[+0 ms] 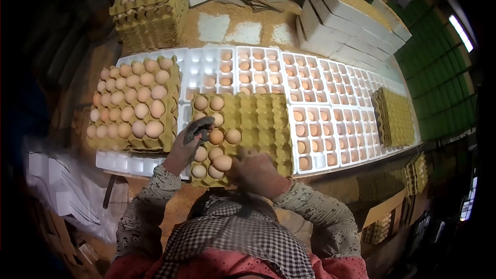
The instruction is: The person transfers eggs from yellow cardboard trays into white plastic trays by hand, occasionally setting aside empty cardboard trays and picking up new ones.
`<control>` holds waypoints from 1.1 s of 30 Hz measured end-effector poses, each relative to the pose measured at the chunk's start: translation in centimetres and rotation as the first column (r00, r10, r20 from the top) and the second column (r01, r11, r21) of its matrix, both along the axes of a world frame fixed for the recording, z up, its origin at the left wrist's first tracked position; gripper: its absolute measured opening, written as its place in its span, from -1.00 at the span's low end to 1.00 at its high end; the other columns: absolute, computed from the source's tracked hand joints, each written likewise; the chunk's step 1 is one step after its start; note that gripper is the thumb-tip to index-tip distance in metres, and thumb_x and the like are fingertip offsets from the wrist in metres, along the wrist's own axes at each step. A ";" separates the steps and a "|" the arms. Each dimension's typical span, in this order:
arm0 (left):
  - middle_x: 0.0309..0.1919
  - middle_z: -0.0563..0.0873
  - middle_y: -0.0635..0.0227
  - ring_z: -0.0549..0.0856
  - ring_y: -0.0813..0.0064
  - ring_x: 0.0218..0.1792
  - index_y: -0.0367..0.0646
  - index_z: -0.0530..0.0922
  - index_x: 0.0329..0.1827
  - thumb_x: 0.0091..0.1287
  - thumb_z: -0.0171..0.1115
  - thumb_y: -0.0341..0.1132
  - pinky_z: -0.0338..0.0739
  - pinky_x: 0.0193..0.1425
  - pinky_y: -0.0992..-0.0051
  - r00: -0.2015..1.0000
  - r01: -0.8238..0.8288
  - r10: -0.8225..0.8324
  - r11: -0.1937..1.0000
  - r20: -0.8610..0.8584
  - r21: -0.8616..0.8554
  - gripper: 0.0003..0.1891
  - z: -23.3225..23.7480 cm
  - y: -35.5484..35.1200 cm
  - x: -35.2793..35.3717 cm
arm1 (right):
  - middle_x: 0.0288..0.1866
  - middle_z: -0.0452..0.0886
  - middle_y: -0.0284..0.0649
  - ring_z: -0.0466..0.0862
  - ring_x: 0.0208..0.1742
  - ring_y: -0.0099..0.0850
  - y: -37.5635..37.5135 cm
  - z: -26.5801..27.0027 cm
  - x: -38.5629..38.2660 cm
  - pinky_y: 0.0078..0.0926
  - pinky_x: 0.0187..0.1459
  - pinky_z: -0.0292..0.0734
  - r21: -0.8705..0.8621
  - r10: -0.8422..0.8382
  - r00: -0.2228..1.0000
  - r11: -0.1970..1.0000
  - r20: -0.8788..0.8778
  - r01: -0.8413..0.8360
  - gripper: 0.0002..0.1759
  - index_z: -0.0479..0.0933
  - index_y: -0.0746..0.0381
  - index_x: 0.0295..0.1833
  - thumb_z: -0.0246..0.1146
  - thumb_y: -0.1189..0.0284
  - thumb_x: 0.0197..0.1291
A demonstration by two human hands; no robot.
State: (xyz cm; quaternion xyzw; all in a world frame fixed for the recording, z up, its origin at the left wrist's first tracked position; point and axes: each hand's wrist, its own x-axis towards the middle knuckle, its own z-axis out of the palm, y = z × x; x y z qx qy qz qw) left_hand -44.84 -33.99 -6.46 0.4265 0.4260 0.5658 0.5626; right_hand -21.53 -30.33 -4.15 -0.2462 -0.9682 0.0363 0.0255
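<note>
A yellowish pulp tray (258,119) in front of me has several eggs in its left part and bare cups on the right. My left hand (189,142), gloved with dark fingertips, is curled over the tray's left edge; what its fingers hold, if anything, is hidden. Over the tray's front part is my right hand (258,172), also gloved and blurred at the fingers. Touching or very near it, an egg (222,163) lies above other eggs; whether the fingers grip it is unclear.
A stack of trays with eggs (126,98) is on the left, another (152,26) behind it. White compartment trays (309,106) with eggs extend right, under a yellowish tray stack (397,119). White boxes (336,31) are piled at the back.
</note>
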 end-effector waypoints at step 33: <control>0.14 0.43 0.27 0.45 0.42 0.18 -0.21 0.38 0.29 0.35 0.07 -0.51 0.37 0.25 0.48 0.787 -0.396 0.420 0.906 -0.453 0.151 -0.58 8.3 5.1 3.9 | 0.02 0.58 -0.18 0.67 -0.18 -0.25 10.6 3.2 16.5 -0.37 -0.10 0.57 -0.615 -0.614 0.732 0.709 -0.296 0.345 -0.34 0.32 0.10 0.33 0.35 0.44 0.08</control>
